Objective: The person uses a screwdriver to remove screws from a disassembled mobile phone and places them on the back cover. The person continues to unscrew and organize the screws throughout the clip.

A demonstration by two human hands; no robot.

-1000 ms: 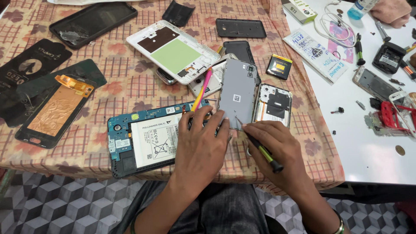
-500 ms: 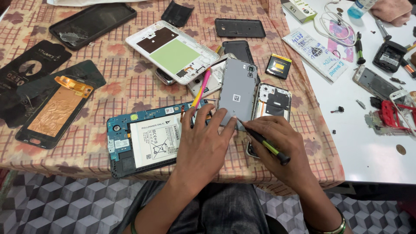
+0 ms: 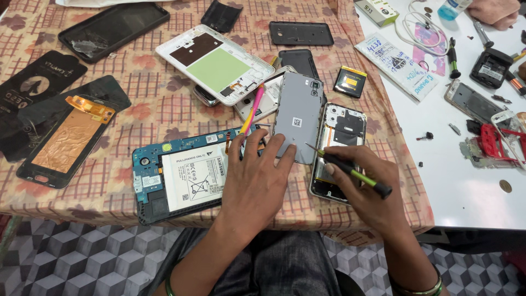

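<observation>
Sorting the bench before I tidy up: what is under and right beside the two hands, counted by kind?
Grey back cover under left hand: 1
Opened phone: 1
Opened tablet: 1
Screwdriver in right hand: 1
Pink-yellow pry tool: 1
Total: 5

1. At frame centre we see the back cover lying partly on the open phone to its right.
2. Our left hand lies below the cover, touching it; the tablet lies just left.
3. Our right hand rests over the phone's lower part, holding the screwdriver, tip at the cover's right edge.
4. The battery sits above the phone.
</observation>
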